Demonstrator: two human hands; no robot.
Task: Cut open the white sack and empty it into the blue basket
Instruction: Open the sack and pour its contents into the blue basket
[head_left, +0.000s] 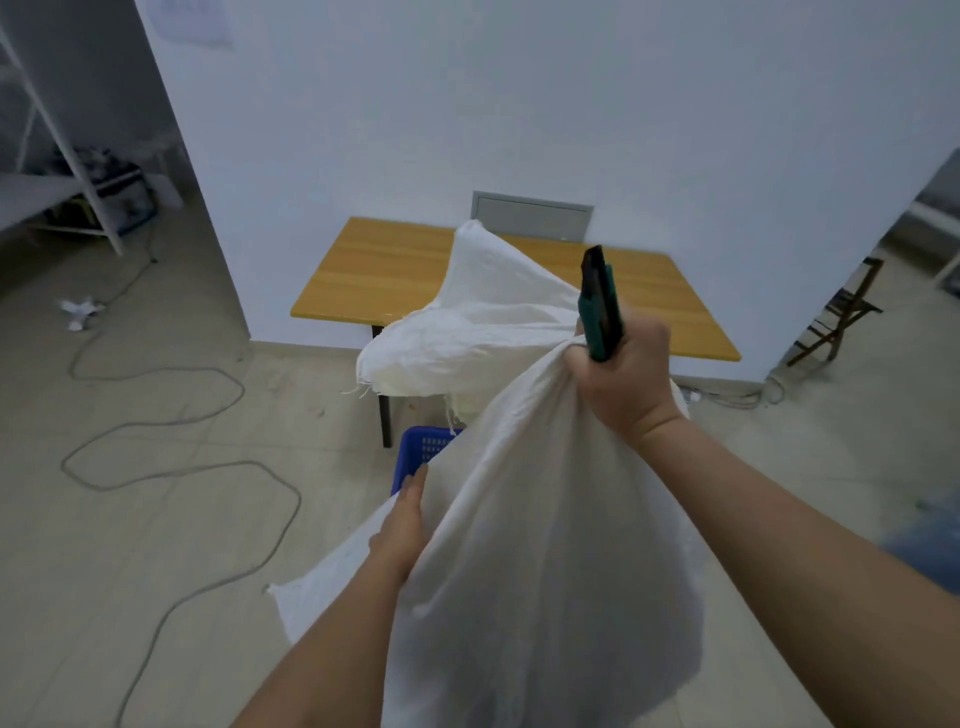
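The white sack (530, 519) hangs in front of me, its frayed open end flopping over toward the table. My right hand (621, 376) grips a bunched part of the sack high up, together with a green utility knife (600, 306) that points upward. My left hand (402, 525) lies against the sack's left side lower down, fingers straight. A corner of the blue basket (421, 452) shows on the floor behind the sack; the rest of it is hidden.
A wooden table (374, 270) stands against the white wall behind the sack. A grey cable (171, 467) snakes over the tiled floor at left. A folding chair (841, 317) stands at right, metal shelving (78, 171) at far left.
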